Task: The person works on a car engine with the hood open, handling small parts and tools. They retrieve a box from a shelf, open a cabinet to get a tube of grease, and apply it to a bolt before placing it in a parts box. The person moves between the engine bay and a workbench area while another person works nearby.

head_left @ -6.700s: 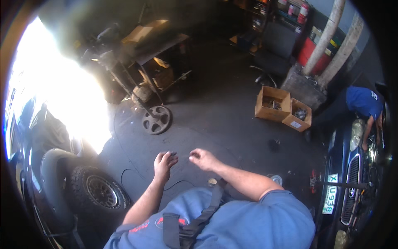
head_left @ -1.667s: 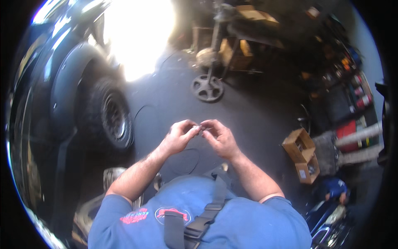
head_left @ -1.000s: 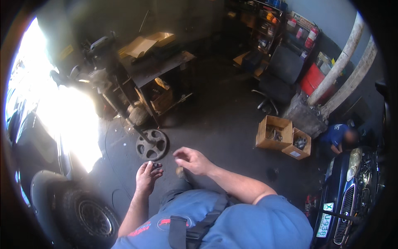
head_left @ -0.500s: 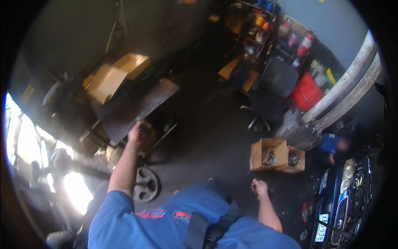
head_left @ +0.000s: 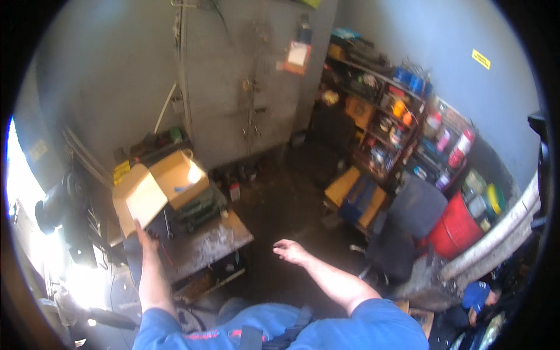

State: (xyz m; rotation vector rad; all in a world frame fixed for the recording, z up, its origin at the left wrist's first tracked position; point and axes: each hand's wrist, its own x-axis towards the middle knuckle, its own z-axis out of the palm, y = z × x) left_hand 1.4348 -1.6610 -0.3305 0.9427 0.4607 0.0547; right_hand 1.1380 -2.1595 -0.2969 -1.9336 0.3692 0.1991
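Note:
My left hand is raised at the near side of a cardboard box with its flap open, on a worn work table. Its thumb reaches toward the flap; its other fingers are curled around something dark that I cannot make out. My right hand hangs in the air beside the table's right end, fingers loosely bent and apart, holding nothing visible.
A grey cabinet stands behind. To the right are crowded shelves, an office chair, a red drum and white poles. A co-worker in blue crouches at lower right beside a car.
My view has swung to the table and back wall. My left hand has moved from out over the floor to the cardboard box; my hands are farther apart.

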